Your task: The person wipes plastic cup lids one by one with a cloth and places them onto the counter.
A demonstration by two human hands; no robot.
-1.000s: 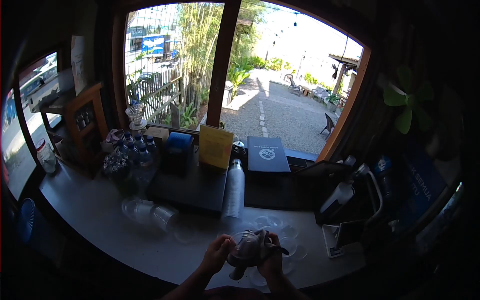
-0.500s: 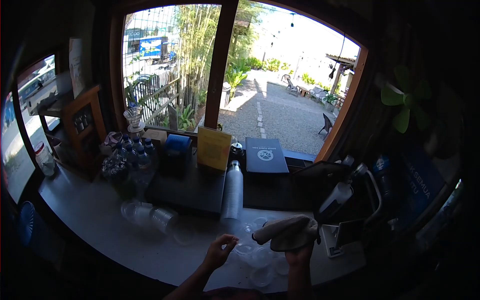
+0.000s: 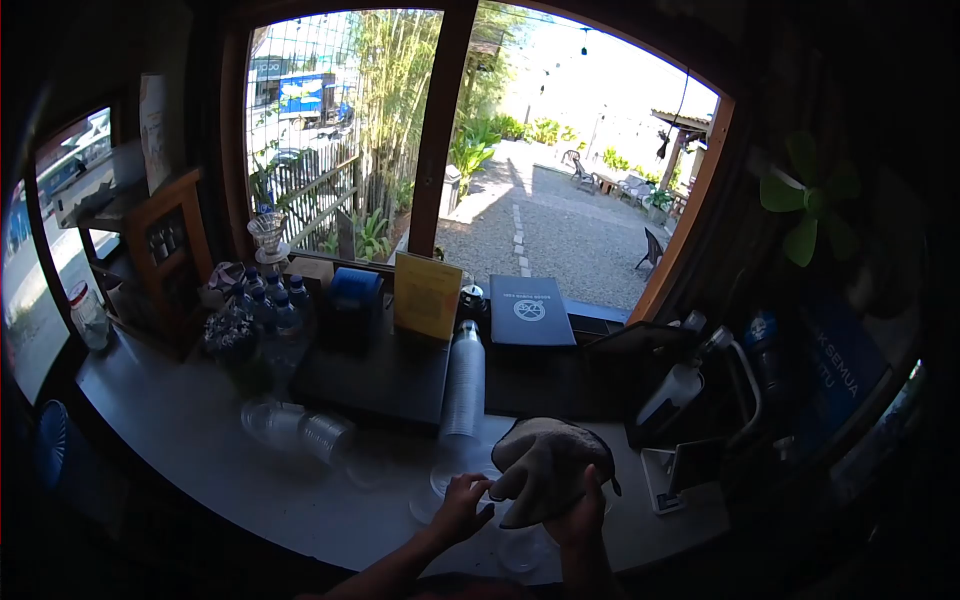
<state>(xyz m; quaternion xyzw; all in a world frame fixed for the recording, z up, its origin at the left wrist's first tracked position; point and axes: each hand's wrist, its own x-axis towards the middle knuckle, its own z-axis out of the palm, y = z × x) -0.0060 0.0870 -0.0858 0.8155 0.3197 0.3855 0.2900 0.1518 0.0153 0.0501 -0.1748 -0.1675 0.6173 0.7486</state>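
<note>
A grey cloth (image 3: 550,465) hangs folded over my right hand (image 3: 582,515), whose thumb lies up along its near side. My left hand (image 3: 464,508) is just left of the cloth, fingers bent and the thumb apart from them. Its fingertips are close to the cloth's edge; whether they touch it I cannot tell. Beneath and around both hands lie several clear round plastic lids (image 3: 522,552), partly hidden by the cloth. Beyond my left hand, a long stack of clear plastic cups (image 3: 463,390) stretches away from me.
More clear plastic cups (image 3: 325,435) lie on their sides on the counter (image 3: 200,430). Behind are a yellow sign (image 3: 428,297), a dark blue menu (image 3: 530,312) and several water bottles (image 3: 275,300). A white device (image 3: 662,480) and a pump bottle (image 3: 680,385) stand at right.
The cloth has swung left and down, now drooping toward my left hand. My right hand has turned, showing its thumb. My left hand has shifted slightly right and down, its thumb and fingers parting.
</note>
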